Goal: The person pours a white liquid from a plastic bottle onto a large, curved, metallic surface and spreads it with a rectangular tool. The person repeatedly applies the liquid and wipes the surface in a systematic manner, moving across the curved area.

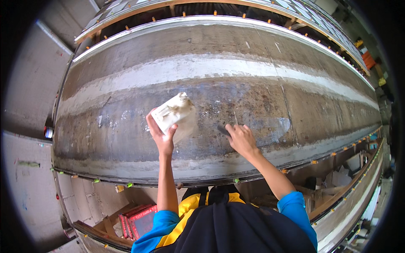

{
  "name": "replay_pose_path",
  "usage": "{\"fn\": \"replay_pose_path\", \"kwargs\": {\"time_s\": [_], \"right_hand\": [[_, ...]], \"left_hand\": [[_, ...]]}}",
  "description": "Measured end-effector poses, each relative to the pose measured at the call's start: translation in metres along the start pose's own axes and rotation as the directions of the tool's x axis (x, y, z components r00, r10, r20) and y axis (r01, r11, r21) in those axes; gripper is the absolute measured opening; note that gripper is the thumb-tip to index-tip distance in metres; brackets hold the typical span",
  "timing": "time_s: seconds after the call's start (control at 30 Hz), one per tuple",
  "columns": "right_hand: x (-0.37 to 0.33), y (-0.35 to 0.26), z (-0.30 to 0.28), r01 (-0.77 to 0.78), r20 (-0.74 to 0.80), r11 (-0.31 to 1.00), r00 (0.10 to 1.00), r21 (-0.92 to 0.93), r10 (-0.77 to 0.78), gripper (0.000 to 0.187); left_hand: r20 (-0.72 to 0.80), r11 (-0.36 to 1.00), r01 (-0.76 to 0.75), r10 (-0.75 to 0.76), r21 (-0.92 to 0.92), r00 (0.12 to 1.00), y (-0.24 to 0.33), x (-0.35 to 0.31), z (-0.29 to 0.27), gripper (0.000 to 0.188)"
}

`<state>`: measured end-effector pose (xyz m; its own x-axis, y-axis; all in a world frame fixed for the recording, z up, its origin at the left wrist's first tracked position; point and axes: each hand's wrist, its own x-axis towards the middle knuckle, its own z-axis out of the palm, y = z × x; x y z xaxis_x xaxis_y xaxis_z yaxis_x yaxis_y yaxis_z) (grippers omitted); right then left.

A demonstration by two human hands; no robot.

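My left hand [162, 135] is wrapped round a white, boxy container [173, 111] with thick white paste on it, held tilted above the long worktable [139, 141]. Fingers and thumb grip it on opposite sides. To its right, my right hand [242, 140] is closed on a small dark scraper [223, 130], which sticks out on the thumb side. Part of this tool is hidden by my fingers, and motion blurs its end. The tabletop under both hands is brown and grey, spotted with stains and white specks.
A broad white band [228, 66] runs lengthwise along the table beyond my hands. Orange and green clips [236, 180] line its edges. Red-edged boxes [137, 221] lie on a lower shelf at the near left. Another bench with grey panels [291, 6] stands at the far side.
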<state>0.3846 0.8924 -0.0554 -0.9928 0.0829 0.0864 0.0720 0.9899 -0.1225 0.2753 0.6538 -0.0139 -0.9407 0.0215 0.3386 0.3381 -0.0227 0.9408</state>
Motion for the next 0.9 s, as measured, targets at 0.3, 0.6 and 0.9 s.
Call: {"fn": "replay_pose_path", "kwargs": {"time_s": [0.3,0.6,0.9], "right_hand": [[0.026,0.008,-0.022,-0.608,0.313,0.53,0.779,0.591,0.544,0.071],[-0.018,0.106,-0.018,-0.741,-0.199,0.648,0.672,-0.177,0.714,0.05],[-0.033,0.016,-0.032,-0.566,0.129,0.824,0.819,0.027,0.558,0.041]], "left_hand": [[0.056,1.0,-0.004,0.005,-0.009,0.998,-0.015,0.027,-0.009,0.072],[0.164,0.999,-0.002,-0.004,0.035,0.986,-0.016,0.021,0.007,0.071],[0.223,1.0,0.001,0.004,-0.022,0.975,-0.022,0.012,0.043,0.067]]}}
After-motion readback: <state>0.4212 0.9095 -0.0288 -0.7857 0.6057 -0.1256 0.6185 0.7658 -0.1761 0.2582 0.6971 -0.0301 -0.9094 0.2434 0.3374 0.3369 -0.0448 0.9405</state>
